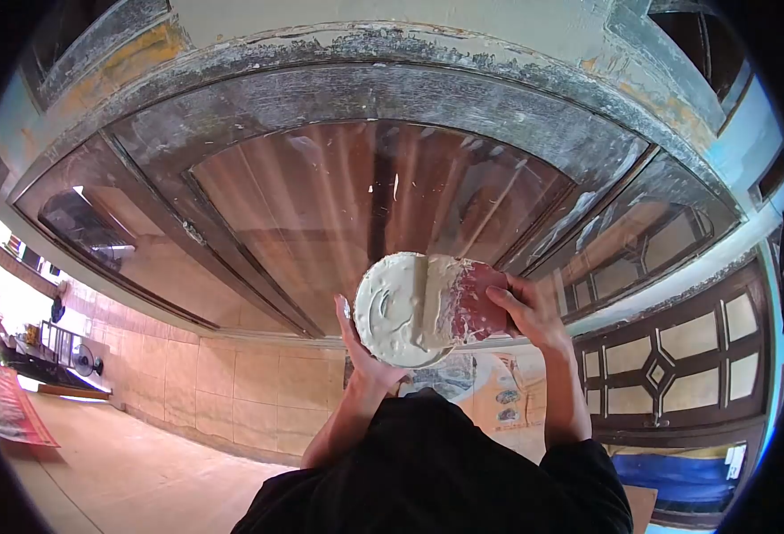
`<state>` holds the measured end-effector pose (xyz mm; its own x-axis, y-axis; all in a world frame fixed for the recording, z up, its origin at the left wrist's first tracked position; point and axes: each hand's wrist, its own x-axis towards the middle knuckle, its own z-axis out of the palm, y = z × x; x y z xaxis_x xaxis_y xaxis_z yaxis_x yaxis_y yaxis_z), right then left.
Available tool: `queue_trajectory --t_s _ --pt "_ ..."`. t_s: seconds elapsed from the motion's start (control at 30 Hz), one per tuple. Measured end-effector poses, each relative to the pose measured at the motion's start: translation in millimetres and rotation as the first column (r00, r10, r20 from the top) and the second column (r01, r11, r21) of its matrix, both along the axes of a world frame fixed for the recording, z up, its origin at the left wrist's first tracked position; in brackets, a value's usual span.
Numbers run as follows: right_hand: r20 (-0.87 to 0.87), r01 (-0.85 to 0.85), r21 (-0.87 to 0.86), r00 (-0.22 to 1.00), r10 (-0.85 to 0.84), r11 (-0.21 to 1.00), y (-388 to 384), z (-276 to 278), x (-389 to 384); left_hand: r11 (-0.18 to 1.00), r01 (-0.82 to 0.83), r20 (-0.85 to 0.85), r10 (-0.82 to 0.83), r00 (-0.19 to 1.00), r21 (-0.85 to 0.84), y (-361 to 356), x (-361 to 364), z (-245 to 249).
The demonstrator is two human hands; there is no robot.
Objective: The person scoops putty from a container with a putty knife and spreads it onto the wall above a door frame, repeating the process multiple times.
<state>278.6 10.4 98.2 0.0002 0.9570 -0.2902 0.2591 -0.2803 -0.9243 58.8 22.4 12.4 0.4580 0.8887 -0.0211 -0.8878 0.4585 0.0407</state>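
A round tub (359,331) full of creamy white putty (390,311) is held up in front of my chest. My left hand (367,360) grips it from the left and below, with white smears on the fingertips. In my right hand (536,313) is a red putty spreader (485,301), thumb on top and fingers underneath. The spreader's wide blade lies over the right part of the tub, thickly coated with putty along its edge. Some of the tub's right rim is hidden under it.
A wide wooden-framed glass window (374,187) with patchy, worn paint rises in front. To the right stands a brown panelled door (668,369), with blue cloth (677,476) below it. A fan (83,359) and a red mat (9,405) are far left on the tiled floor (161,445).
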Motion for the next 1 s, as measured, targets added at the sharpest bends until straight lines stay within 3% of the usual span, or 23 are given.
queue_trajectory --t_s 0.03,0.1,0.23,0.3,0.33,0.4,0.43,0.53,0.57,0.73,0.8,0.87,0.93,1.0 --pt "0.000 0.002 0.000 1.000 -0.002 1.000 1.7 -0.6 0.0 1.000 -0.013 -0.007 0.012 1.000 -0.006 0.7 2.3 0.9" --pt "0.270 -0.130 0.027 0.956 0.118 0.991 5.2 -1.3 -1.7 1.000 -0.011 -0.054 0.011 0.998 0.004 1.7 5.3 2.2" --pt "0.121 -0.073 0.036 0.990 0.069 0.997 12.9 -22.5 -2.7 0.999 0.019 -0.017 -0.019 1.000 -0.036 3.4 9.3 -1.4" --pt "-0.056 -0.024 0.238 0.998 0.038 0.971 14.7 -40.8 -1.8 0.998 0.015 -0.043 -0.017 0.999 -0.056 3.0 9.2 -3.1" --pt "-0.054 -0.030 0.241 0.998 0.044 0.970 10.3 -31.7 -5.0 0.997 0.009 -0.067 -0.014 0.998 -0.074 4.1 9.6 -3.6" --pt "0.076 0.006 0.281 0.997 -0.029 0.960 -3.6 -5.0 -10.8 0.998 -0.021 -0.065 0.017 0.998 -0.065 6.6 12.8 -2.9" --pt "0.257 -0.054 0.313 0.966 -0.030 0.948 -7.4 -3.4 -2.5 0.999 -0.024 -0.031 0.022 0.999 -0.047 7.1 12.8 -1.6" --pt "0.391 -0.051 0.442 0.909 -0.142 0.896 -22.1 21.8 -14.5 1.000 -0.021 -0.004 0.021 1.000 -0.016 8.3 16.0 -0.5" --pt "0.389 -0.063 0.546 0.902 -0.187 0.835 -24.3 25.8 -18.2 1.000 -0.023 -0.011 0.023 1.000 0.000 9.7 16.8 0.0" --pt "0.419 -0.064 0.608 0.873 -0.251 0.791 -35.8 19.2 -22.1 1.000 -0.002 0.021 0.002 1.000 -0.015 11.2 19.6 0.9" --pt "0.393 -0.080 0.721 0.865 -0.311 0.689 -34.8 0.8 -21.8 1.000 -0.009 -0.013 0.009 1.000 -0.027 11.6 18.6 1.5" --pt "0.366 -0.045 0.689 0.883 -0.294 0.723 -35.7 -7.5 -23.7 1.000 0.002 -0.007 -0.003 1.000 -0.030 11.0 17.4 0.6" --pt "0.499 -0.137 0.711 0.790 -0.357 0.690 -31.2 -26.8 -22.4 0.999 -0.031 -0.026 0.029 0.999 -0.041 13.9 19.4 -3.0" --pt "0.441 -0.097 0.705 0.835 -0.328 0.702 -26.3 -30.6 -24.6 0.997 -0.060 -0.051 0.058 0.997 -0.044 14.8 19.4 -2.7"
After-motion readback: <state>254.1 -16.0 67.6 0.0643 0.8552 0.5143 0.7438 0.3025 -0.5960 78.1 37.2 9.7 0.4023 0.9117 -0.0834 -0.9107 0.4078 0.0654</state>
